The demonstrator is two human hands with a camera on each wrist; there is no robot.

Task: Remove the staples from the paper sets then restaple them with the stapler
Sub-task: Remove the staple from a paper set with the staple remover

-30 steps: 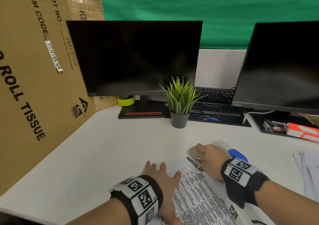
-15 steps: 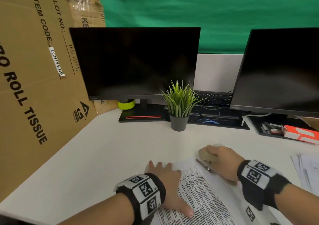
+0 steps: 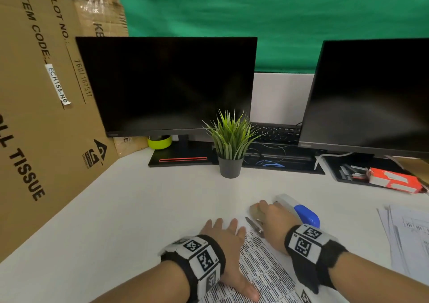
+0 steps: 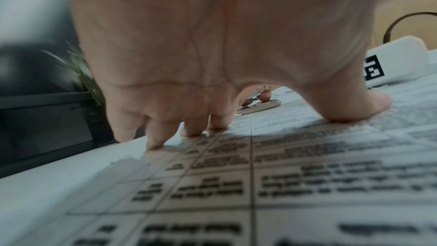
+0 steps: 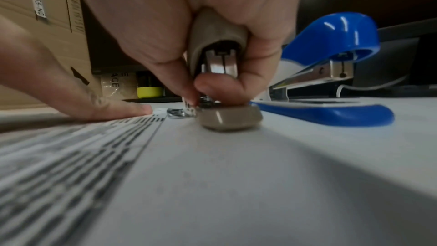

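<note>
Right hand (image 3: 276,223) pinches a beige staple remover (image 5: 220,74) on the paper set's (image 3: 262,272) top corner; left hand (image 3: 228,244) presses flat on the sheets. Blue stapler (image 3: 301,212) sits just beside. Cardboard box (image 3: 41,107) reads "ROLL TISSUE", "ECH155-ND".

- The desk (image 3: 130,209) is white, and its left part is bare.
- A printed paper set (image 3: 267,270) lies flat at the near edge.
- A blue and white stapler (image 3: 299,212) lies just beyond this paper set.
- More printed sheets (image 3: 408,235) lie at the right edge.
- A small plant in a grey pot (image 3: 230,167) stands between two black monitor bases (image 3: 181,158).
- A large cardboard box (image 3: 41,121) stands on the left side.
</note>
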